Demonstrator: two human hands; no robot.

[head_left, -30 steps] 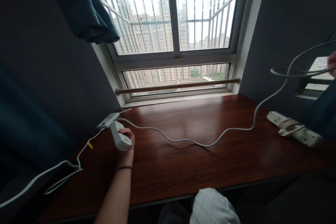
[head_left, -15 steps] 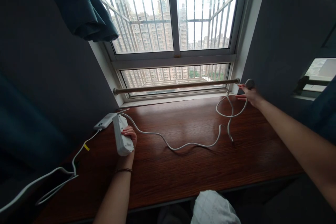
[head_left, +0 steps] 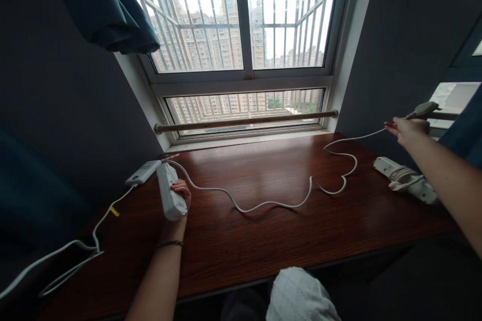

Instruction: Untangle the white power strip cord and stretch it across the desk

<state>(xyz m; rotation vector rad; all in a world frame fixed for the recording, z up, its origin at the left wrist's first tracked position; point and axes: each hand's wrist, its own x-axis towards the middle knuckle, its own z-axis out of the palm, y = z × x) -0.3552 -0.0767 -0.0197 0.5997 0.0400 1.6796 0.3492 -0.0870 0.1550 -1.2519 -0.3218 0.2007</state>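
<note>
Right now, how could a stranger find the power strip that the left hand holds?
Start at the barred window and go down to the wooden desk, left end. There the left hand grips a white power strip; unlike the other power strip at right, wrapped in its own cord, its cable snakes across the desk.

You face a dark reddish wood-grain desk (head_left: 263, 241), glossy, running up to the window sill at its far edge. Far left lies a small white adapter block (head_left: 143, 172), a thin white wire with a yellow tag (head_left: 114, 211) trailing from it off the near-left corner. Just beside it a white power strip (head_left: 170, 197) rests on end-to-end contact with the top. Its white cable (head_left: 271, 204) snakes rightward across the middle. Far right lies a second white power strip (head_left: 406, 185), cord bundled on top.
</note>
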